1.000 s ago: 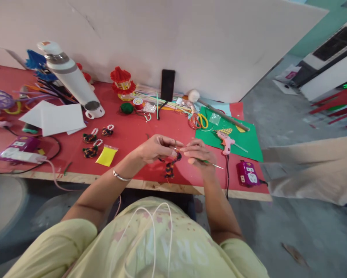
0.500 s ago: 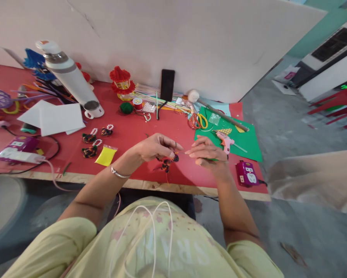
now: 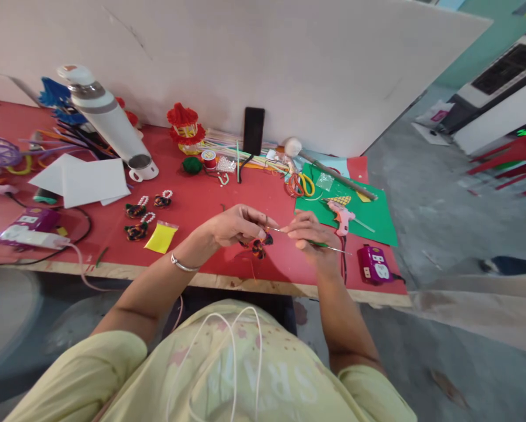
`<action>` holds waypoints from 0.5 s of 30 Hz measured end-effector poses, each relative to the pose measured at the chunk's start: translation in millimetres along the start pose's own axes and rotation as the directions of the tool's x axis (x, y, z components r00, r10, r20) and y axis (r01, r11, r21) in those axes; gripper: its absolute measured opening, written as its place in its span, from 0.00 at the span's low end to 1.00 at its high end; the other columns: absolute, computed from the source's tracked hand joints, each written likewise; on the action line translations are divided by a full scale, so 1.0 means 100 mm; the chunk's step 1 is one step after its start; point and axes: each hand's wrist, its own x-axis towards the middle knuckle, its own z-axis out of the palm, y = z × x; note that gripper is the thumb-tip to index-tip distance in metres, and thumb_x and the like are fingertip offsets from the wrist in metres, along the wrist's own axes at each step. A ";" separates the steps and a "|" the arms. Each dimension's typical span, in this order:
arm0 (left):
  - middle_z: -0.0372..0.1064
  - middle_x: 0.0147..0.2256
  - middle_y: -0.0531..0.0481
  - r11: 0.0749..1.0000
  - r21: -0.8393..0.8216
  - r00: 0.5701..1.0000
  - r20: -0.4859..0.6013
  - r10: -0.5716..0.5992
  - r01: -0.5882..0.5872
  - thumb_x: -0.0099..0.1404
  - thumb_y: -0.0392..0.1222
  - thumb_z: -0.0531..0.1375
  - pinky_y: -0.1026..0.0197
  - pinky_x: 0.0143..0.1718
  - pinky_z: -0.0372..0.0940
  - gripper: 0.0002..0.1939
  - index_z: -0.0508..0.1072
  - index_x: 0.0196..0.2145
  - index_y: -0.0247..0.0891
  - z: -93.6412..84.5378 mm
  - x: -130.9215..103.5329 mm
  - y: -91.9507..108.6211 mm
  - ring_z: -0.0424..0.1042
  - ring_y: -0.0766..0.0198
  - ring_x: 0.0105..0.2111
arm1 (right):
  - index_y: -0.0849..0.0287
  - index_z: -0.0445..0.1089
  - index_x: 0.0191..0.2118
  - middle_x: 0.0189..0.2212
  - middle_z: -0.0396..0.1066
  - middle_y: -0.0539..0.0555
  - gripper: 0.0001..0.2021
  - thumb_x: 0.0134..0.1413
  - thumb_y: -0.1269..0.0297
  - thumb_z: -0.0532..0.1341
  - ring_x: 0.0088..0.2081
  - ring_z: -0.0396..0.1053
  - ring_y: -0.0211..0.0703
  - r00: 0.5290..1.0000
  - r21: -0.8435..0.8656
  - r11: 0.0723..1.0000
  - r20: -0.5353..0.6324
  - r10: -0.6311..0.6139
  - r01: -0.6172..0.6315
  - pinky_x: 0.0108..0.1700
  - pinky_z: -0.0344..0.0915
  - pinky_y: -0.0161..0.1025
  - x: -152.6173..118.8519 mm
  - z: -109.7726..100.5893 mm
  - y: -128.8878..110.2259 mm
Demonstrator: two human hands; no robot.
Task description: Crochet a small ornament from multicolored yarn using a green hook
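Note:
Between the thumb and fingers of my left hand is a dark crochet piece with orange flecks, hanging over the red table. A thin thread trails below it. My right hand is closed on a crochet hook with a green grip. The hook's metal tip points left and meets the work at my left fingertips, while its other end sticks out to the right. Whether the tip is inside a stitch is too small to tell. To the left lie several finished-looking dark crochet pieces with bead loops.
A yellow packet lies left of my hands. Farther back are a white flask, a phone, scissors and a red-topped craft lantern. Right of me are a pink glue gun and a purple power box.
My right hand has turned and its fingers have curled more, so the hook's metal ends now show. The crochet piece has shifted slightly. Something dark blue has appeared at the far right.

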 end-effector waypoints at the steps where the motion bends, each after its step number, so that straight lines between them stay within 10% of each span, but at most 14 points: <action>1: 0.69 0.20 0.52 1.000 0.005 1.000 -0.008 -0.005 0.005 0.46 0.32 0.75 0.67 0.19 0.44 0.18 0.86 0.38 0.30 -0.01 0.00 0.00 0.53 0.76 0.17 | 0.39 0.83 0.44 0.41 0.87 0.49 0.09 0.61 0.49 0.68 0.43 0.77 0.51 1.000 0.008 1.000 -0.011 0.014 -0.014 0.59 0.68 0.61 -0.01 0.00 0.00; 9: 0.76 0.25 0.49 0.961 0.153 0.948 -0.189 0.257 -0.230 0.49 0.36 0.74 0.67 0.22 0.57 0.25 0.85 0.46 0.30 0.14 0.08 -0.15 0.66 0.71 0.21 | 0.42 0.83 0.40 0.37 0.86 0.50 0.12 0.63 0.45 0.66 0.43 0.80 0.51 0.952 0.231 0.954 -0.194 0.235 -0.189 0.56 0.74 0.58 -0.12 0.28 0.17; 15: 0.80 0.32 0.51 0.794 0.521 0.673 -0.468 0.573 -0.313 0.54 0.35 0.70 0.64 0.38 0.70 0.30 0.81 0.57 0.37 0.35 0.16 -0.43 0.75 0.65 0.31 | 0.43 0.83 0.45 0.46 0.84 0.53 0.08 0.62 0.55 0.69 0.53 0.75 0.55 0.908 -0.218 0.948 -0.399 0.131 -0.233 0.63 0.68 0.62 -0.32 0.62 0.20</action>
